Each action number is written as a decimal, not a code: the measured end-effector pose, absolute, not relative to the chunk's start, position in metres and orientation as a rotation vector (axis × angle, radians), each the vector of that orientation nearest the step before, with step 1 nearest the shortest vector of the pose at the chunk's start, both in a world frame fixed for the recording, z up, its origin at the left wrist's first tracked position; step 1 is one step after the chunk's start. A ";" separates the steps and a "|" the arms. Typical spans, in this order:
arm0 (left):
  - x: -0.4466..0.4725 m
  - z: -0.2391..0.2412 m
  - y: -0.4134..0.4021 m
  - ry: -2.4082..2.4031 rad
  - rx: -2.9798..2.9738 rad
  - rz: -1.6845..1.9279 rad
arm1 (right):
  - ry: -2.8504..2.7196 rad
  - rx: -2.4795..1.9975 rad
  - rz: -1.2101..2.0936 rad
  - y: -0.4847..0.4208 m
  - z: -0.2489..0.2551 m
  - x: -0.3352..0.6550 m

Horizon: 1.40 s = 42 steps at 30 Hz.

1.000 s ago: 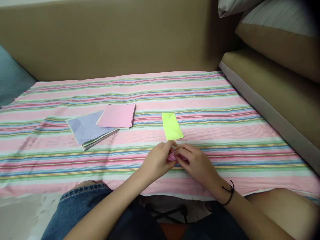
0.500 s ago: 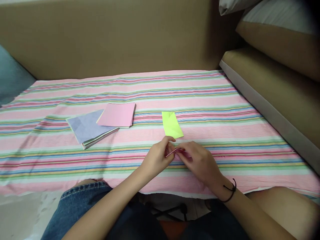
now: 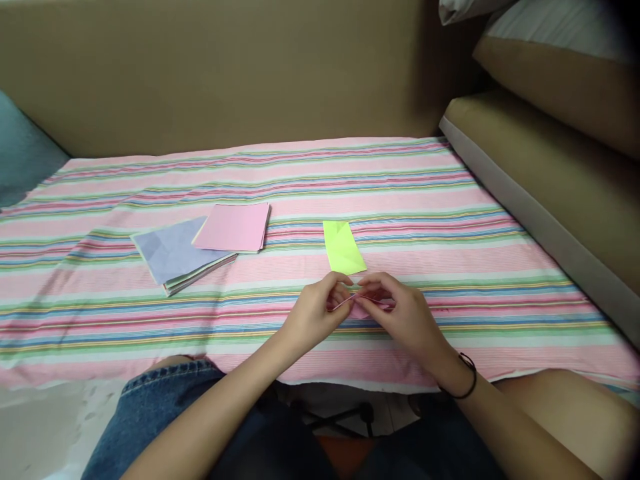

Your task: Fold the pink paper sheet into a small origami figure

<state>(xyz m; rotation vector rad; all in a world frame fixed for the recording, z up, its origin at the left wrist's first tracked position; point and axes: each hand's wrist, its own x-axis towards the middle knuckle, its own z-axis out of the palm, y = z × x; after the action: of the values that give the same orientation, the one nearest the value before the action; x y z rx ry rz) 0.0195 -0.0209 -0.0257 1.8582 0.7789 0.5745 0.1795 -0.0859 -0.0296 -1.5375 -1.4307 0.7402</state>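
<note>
A small piece of pink paper [image 3: 361,311] is held between my two hands, seen partly edge-on and mostly covered by fingers. My left hand [image 3: 323,303] pinches its left side between thumb and fingers. On the other side, my right hand [image 3: 397,308], with a black cord on the wrist, pinches the paper too, and the fingertips of both hands almost meet. Just beyond the fingers lies a bright yellow-green folded paper [image 3: 344,248] with creases near its top.
Left of centre, a stack of pink square paper [image 3: 234,227] overlaps a stack topped by a lavender sheet [image 3: 175,250]. Everything lies on a striped cloth [image 3: 280,347]. A brown backrest [image 3: 225,73] rises behind, cushions [image 3: 545,153] stand at right, and a blue-grey pillow [image 3: 25,150] at left.
My right hand has turned slightly and its fingers have arched up, so more of the pink paper shows below the fingertips. My left hand stays nearly in place.
</note>
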 end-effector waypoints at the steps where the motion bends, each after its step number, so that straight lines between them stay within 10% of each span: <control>1: 0.020 -0.025 -0.021 0.783 1.850 0.572 | -1.425 -1.537 0.756 -0.086 -0.030 0.180; 27: 0.026 -0.018 -0.022 0.785 1.277 0.647 | -1.843 -1.474 0.310 -0.091 -0.022 0.187; 42: 0.024 -0.024 -0.022 0.811 1.324 0.636 | -1.352 -1.460 0.824 -0.090 -0.017 0.186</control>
<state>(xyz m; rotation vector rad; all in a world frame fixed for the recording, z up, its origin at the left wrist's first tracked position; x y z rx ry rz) 0.0240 -0.0220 -0.0240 1.3238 0.8111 0.6364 0.1856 -0.0905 -0.0167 -1.4604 -1.3516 0.8236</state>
